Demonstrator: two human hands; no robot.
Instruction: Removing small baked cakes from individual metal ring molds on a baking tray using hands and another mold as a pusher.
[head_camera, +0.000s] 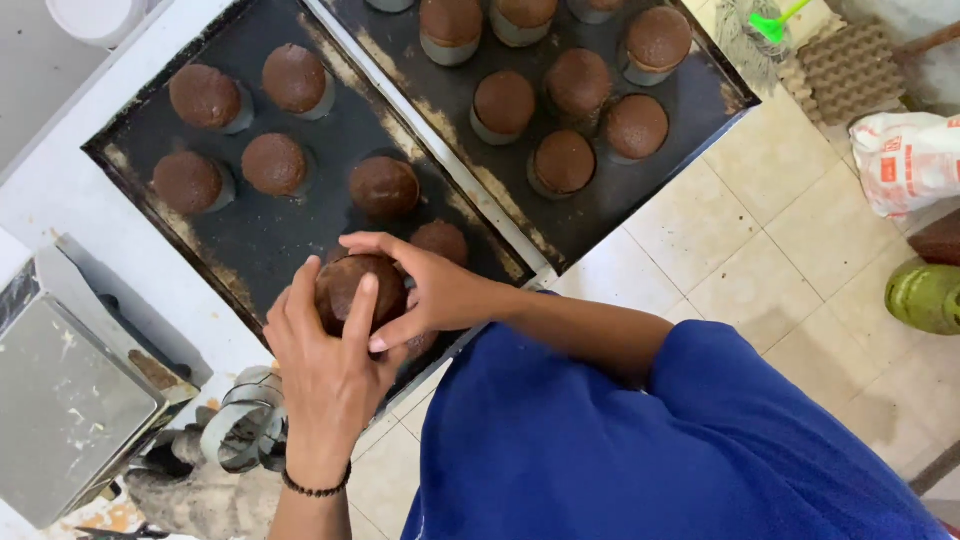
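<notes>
Both hands wrap one dark brown domed bun (350, 283) above the near corner of the left black baking tray (270, 240). My left hand (325, 365) grips it from below, fingers curled up its side. My right hand (425, 290) covers its far side, thumb and fingers around it. Several more brown buns, such as one (384, 186), sit on this tray, some in round metal ring moulds. Another bun (440, 240) lies just behind my right hand.
A second black tray (690, 100) to the right carries several buns in metal rings. Empty metal rings (245, 425) pile up near my left wrist. A steel scale or box (60, 400) stands at left. Tiled floor, a green gas cylinder (925, 295) and a plastic bag (910, 160) lie right.
</notes>
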